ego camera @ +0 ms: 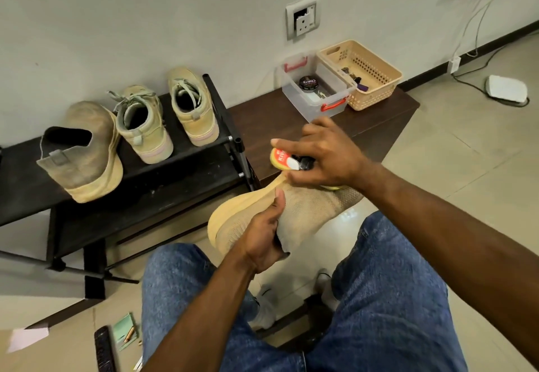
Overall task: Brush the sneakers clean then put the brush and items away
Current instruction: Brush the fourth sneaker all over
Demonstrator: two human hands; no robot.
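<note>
A pale wall with a socket plate [303,17] backs a tiled floor, a black shoe rack [163,179] and a low dark table [388,120]. Over the person's denim-clad knees, a tan knit sneaker [306,214] is held on its side, sole turned towards the rack; the left hand [264,236] has its grip clamped on the collar, thumb pressed on the upper. The right hand [326,155] has its grip clamped on a yellow brush [284,160] with a red label, held against the sneaker's toe end. On the rack stand the matching knit sneaker [84,152] and a pair of laced beige sneakers [166,114]. On the table, against the wall, a clear box [318,103] with red latches holds a round black tin [308,83], and touching it is a beige basket [376,79] with small items inside.
</note>
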